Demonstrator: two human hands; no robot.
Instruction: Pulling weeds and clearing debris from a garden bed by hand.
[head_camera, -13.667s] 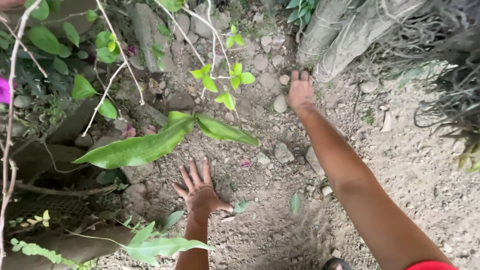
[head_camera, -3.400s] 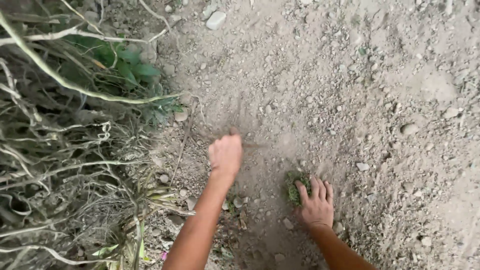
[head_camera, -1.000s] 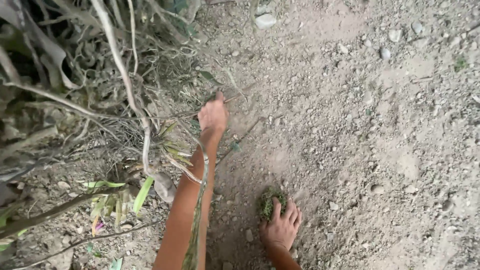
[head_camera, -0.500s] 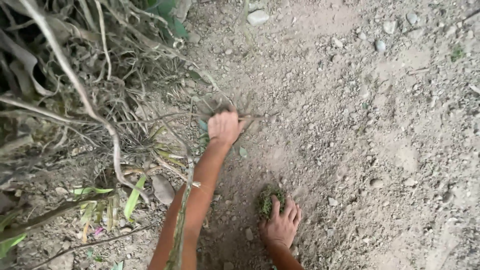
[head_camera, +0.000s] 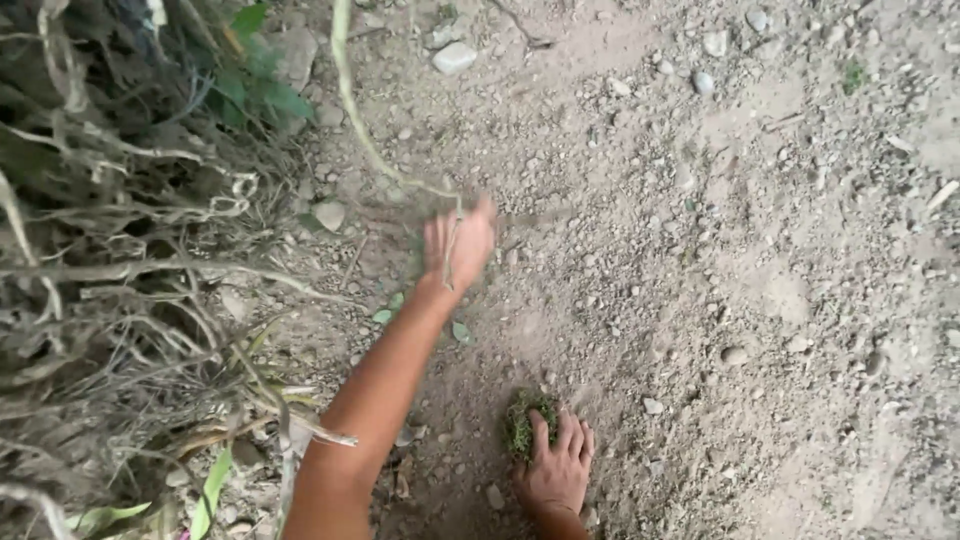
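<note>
The right hand (head_camera: 553, 474) rests on the dirt with fingers curled over a green weed clump (head_camera: 521, 424) just ahead of them, while the left hand (head_camera: 457, 245), fingers released, reaches farther out toward the dry brush (head_camera: 120, 260)

A single head-worn camera looks steeply down at the ground (head_camera: 700, 250) from above, close enough that both forearms enter from the bottom edge. It faces forward over bare stony soil, with a tangle of dry stems (head_camera: 120, 260) filling the left side of the frame.
</note>
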